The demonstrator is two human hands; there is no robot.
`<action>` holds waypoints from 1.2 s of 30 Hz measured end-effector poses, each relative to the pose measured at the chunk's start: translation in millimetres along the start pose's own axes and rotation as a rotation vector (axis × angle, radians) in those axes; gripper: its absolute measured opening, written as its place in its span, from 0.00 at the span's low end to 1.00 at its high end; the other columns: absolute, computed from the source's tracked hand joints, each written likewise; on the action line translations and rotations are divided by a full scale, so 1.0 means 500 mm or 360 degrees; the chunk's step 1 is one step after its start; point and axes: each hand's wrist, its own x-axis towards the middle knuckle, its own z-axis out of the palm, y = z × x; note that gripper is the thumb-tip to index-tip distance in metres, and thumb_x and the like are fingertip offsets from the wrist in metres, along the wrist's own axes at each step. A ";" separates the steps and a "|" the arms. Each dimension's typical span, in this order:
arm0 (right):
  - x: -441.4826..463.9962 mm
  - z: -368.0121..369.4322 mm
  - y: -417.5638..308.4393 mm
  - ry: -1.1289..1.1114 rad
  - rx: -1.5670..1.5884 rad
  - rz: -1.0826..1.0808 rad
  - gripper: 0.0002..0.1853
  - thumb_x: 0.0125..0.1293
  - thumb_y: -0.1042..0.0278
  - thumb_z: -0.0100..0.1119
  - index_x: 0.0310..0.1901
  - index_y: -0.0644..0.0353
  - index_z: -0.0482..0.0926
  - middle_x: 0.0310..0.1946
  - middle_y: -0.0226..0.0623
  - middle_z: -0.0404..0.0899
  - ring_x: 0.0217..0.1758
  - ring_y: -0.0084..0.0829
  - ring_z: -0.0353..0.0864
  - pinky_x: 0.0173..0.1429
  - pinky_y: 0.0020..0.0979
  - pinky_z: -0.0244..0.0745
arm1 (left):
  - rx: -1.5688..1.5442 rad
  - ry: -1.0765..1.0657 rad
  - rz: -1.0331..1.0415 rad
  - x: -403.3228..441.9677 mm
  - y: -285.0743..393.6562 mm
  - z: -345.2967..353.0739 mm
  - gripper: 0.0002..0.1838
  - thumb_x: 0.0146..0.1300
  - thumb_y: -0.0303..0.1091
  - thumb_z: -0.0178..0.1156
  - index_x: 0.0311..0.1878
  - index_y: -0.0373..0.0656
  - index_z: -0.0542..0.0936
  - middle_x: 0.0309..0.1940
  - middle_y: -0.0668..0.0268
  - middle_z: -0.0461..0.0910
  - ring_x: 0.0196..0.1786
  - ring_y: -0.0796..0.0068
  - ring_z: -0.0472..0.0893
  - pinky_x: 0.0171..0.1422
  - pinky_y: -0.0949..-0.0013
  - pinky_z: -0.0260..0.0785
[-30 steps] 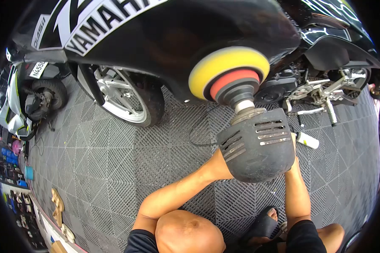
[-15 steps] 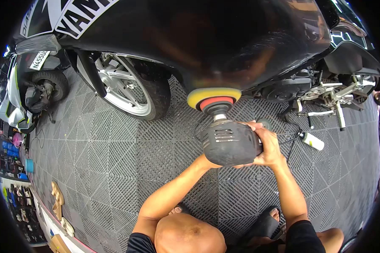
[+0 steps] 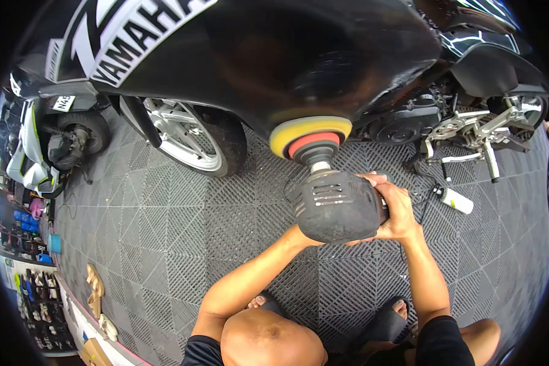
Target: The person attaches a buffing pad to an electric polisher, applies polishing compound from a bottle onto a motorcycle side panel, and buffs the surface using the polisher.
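Polisher (image 3: 337, 210): centre of frame, yellow pad (image 3: 311, 127) facing up-frame, overlapping the lower edge of the black fairing (image 3: 323, 67); contact not discernible. Right hand (image 3: 400, 208): forearm rising from lower right, fingers curled around the housing's right side. Left hand (image 3: 306, 235): forearm slanting up from lower left, hand against housing; fingers mostly hidden, closure cannot be told.

Scooter (image 3: 35, 155) and sandals (image 3: 95, 305) at left

From my remote seat I see the scooter standing on grey floor tiles (image 3: 146, 238), a blue tub (image 3: 55, 244) nearby, and a pale shoe (image 3: 108, 328) just beside the sandals, near rows of footwear (image 3: 40, 291).
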 end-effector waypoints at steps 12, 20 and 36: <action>-0.038 0.024 -0.048 0.0276 0.0730 0.0107 0.42 0.43 0.58 0.74 0.59 0.69 0.67 0.47 0.48 0.79 0.46 0.46 0.84 0.51 0.38 0.77 | 0.0616 0.0376 -0.0249 0.004 0.086 0.138 0.43 0.44 0.29 0.76 0.64 0.37 0.67 0.60 0.57 0.73 0.62 0.66 0.73 0.66 0.61 0.66; -0.015 0.070 -0.070 0.0573 0.1766 0.0571 0.33 0.47 0.59 0.73 0.54 0.65 0.74 0.50 0.37 0.79 0.54 0.30 0.77 0.57 0.34 0.73 | 0.0901 0.0491 -0.0245 0.046 0.091 0.160 0.37 0.42 0.27 0.77 0.57 0.32 0.71 0.49 0.59 0.79 0.53 0.71 0.78 0.60 0.66 0.70; 0.017 0.048 -0.060 0.0784 0.1327 0.0279 0.24 0.38 0.63 0.74 0.40 0.61 0.80 0.36 0.40 0.83 0.39 0.39 0.85 0.44 0.35 0.76 | 0.0914 0.0439 -0.0302 0.068 0.129 0.173 0.38 0.41 0.27 0.78 0.58 0.35 0.72 0.50 0.60 0.79 0.52 0.68 0.79 0.58 0.64 0.72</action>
